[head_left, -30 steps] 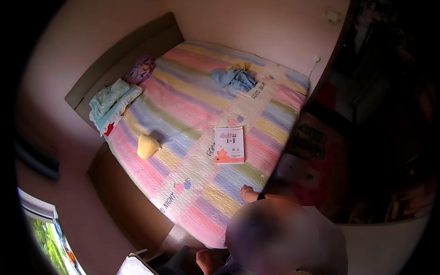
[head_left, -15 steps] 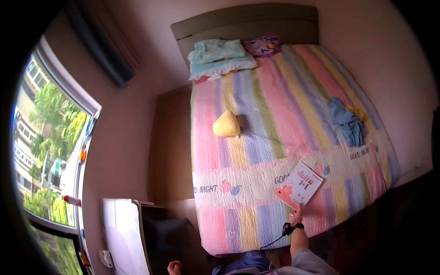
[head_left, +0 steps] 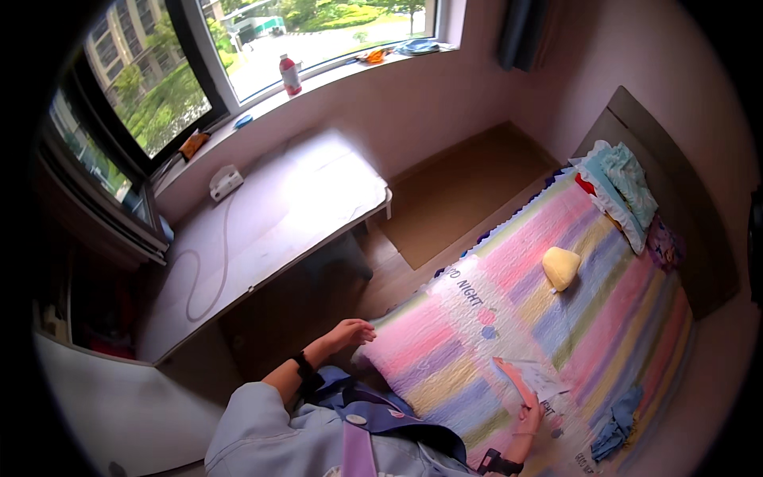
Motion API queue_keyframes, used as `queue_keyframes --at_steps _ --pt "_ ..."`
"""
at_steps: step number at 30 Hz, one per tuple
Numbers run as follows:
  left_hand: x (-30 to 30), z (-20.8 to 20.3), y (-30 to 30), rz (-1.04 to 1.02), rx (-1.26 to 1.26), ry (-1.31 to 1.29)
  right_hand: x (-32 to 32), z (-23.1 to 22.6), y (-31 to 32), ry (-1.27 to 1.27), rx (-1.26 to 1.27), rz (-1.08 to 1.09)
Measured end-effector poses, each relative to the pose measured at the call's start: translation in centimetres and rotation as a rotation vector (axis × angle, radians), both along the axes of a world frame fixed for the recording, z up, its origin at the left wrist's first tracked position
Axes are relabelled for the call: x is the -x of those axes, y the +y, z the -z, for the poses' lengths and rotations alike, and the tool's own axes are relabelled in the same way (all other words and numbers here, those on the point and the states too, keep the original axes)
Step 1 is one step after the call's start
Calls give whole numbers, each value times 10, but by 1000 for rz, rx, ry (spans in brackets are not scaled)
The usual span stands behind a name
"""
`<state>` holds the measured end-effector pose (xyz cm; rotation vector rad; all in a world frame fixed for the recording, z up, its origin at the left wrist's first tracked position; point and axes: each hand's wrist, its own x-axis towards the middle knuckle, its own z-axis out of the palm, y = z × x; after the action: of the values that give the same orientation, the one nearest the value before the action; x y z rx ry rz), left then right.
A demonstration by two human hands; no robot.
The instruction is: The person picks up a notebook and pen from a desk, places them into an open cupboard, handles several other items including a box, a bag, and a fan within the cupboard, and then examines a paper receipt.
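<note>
A thin white and orange-pink booklet (head_left: 539,380) is in my right hand (head_left: 528,419), which grips it by its near edge. It is raised and tilted over the striped quilt (head_left: 469,381). My left hand (head_left: 350,332) holds nothing; its fingers are loosely stretched out beside the near corner of the bed. A yellow plush cushion (head_left: 561,267) lies on the quilt beyond the booklet. To the right of it, a crumpled blue garment (head_left: 617,425) rests near the bed's edge.
A white desk (head_left: 294,215) stands to the left under the window, bearing a power strip (head_left: 226,183) with its cord. On the sill is a bottle (head_left: 290,75). Pillows (head_left: 616,187) lie by the headboard (head_left: 668,207). A brown mat (head_left: 469,191) covers floor between desk and bed.
My view has swung left toward the desk and window. The booklet, flat on the quilt with my right hand at its edge before, is now lifted and tilted. My left hand shows more fully.
</note>
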<state>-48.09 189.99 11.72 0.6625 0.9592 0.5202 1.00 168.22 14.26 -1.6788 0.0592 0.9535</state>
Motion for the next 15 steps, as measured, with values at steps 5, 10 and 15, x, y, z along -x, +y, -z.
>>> queue_keyframes --at_steps 5,10,15 --pt "0 -48 24 355 144 -297 148 -112 113 -84 -280 -369" --pt "75 -111 58 -44 -169 -390 269 -166 244 19 -474 -988" --pt "155 -126 123 -461 -408 -278 386 -141 394 173 -389 -1066"
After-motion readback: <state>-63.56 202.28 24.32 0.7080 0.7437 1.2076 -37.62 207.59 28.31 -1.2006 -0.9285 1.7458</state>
